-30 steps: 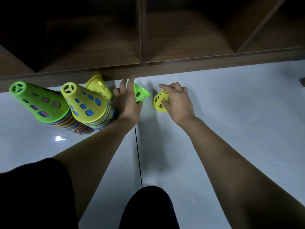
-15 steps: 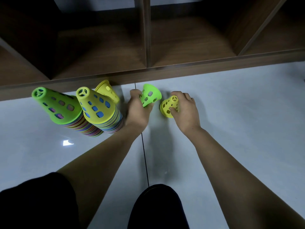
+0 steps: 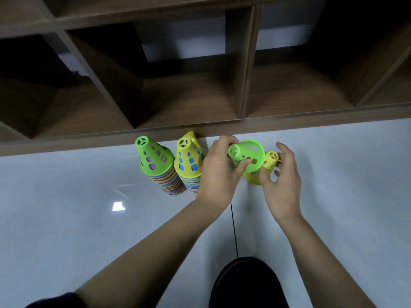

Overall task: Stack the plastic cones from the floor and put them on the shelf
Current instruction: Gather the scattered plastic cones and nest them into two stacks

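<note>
My left hand (image 3: 219,172) grips a green perforated cone (image 3: 246,155), lifted and lying on its side with its narrow top toward me. My right hand (image 3: 281,178) holds a yellow cone (image 3: 270,161) just to the right of it, and the two cones touch. Two tall stacks of cones stand on the floor to the left, one topped green (image 3: 154,157), one topped yellow (image 3: 188,160). Another yellow cone (image 3: 193,136) leans behind them against the shelf's base.
The dark wooden shelf (image 3: 242,127) with open compartments runs along the floor right behind the cones. The pale grey floor (image 3: 344,174) spreads to both sides. My dark knee (image 3: 246,283) is at the bottom centre.
Both hands have lifted their cones off the floor and brought them together. The green cone has turned onto its side. The view has tilted up, showing more of the shelf.
</note>
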